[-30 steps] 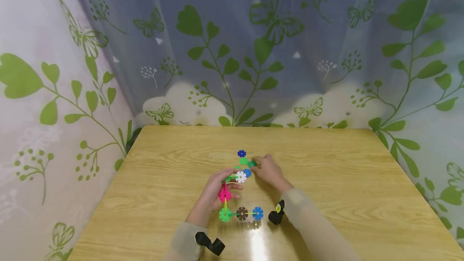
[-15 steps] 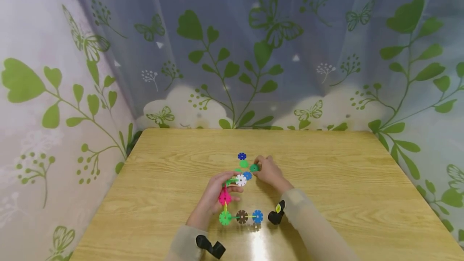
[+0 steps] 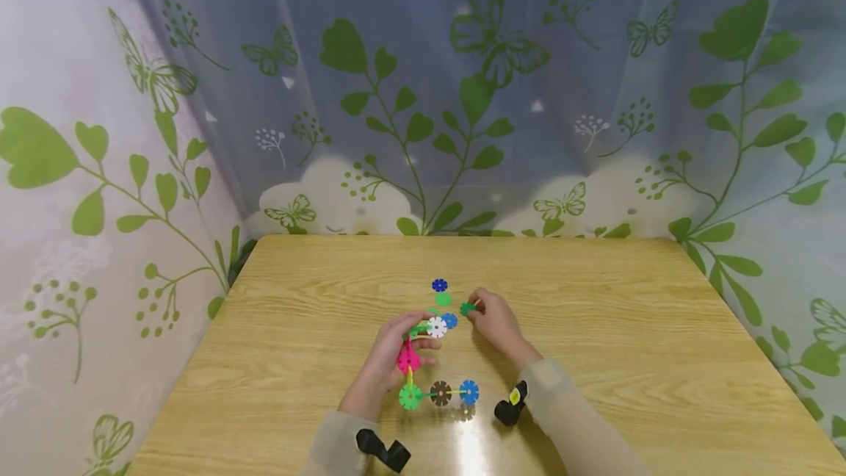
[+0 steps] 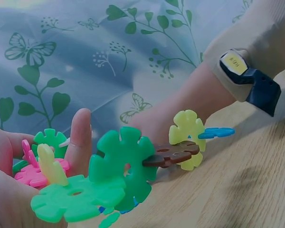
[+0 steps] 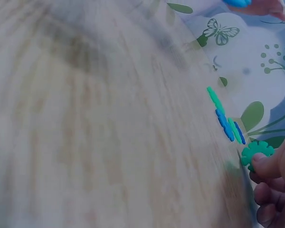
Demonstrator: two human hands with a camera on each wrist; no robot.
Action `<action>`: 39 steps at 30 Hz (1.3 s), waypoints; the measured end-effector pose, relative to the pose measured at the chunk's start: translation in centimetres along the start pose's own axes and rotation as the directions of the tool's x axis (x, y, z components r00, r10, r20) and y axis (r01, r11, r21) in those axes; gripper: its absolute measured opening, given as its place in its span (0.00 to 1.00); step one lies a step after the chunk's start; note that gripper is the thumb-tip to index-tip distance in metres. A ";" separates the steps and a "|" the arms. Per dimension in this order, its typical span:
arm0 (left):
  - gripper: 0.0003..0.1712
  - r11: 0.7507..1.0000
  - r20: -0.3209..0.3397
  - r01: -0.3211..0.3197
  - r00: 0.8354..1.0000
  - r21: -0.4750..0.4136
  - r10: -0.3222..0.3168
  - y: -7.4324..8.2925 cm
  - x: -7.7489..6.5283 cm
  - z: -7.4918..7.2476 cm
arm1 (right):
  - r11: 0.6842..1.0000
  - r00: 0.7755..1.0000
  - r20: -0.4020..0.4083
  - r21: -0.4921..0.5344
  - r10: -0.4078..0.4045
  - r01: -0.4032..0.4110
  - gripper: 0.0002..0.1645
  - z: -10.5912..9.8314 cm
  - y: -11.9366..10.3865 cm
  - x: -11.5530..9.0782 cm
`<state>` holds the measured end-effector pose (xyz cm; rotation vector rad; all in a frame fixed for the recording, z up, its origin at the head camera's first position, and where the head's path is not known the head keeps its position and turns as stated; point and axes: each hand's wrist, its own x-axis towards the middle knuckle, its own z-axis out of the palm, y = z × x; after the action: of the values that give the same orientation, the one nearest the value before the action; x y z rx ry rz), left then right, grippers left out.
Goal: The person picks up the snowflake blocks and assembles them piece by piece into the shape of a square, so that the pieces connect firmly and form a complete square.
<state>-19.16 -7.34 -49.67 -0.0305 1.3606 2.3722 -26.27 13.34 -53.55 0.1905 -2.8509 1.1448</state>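
Note:
My left hand (image 3: 385, 352) holds a chain of interlocking notched plastic discs by its upper end, near the pink disc (image 3: 408, 361) and the white disc (image 3: 436, 327). The chain bends at a light green disc (image 3: 410, 397) and runs right through a brown disc (image 3: 440, 393) to a blue disc (image 3: 469, 391). In the left wrist view a yellow disc (image 4: 187, 126) links the brown and blue ones. Between thumb and fingers, my right hand (image 3: 497, 322) pinches a green disc (image 5: 250, 152), apart from the chain.
Loose discs lie on the wooden table (image 3: 595, 314) beyond the hands: a dark blue disc (image 3: 439, 285), a bright green disc (image 3: 443, 300) and a blue disc (image 3: 451, 321), with another green one partly hidden. A patterned curtain (image 3: 423, 131) hangs behind the table.
My right hand has drawn the green disc slightly right and towards me, away from the loose discs. The left hand and the chain have stayed almost still.

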 end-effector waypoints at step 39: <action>0.21 1.000 -0.050 -0.009 0.999 -0.009 0.008 -0.1 0.4 0.3 | 0.854 0.988 -0.081 0.498 -0.130 0.154 0.03 -3.5 -6.5 -6.7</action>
<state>-19.40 -6.96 -49.70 -0.0876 1.3749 2.4001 -18.68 11.78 -47.28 0.3863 -2.3847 1.8063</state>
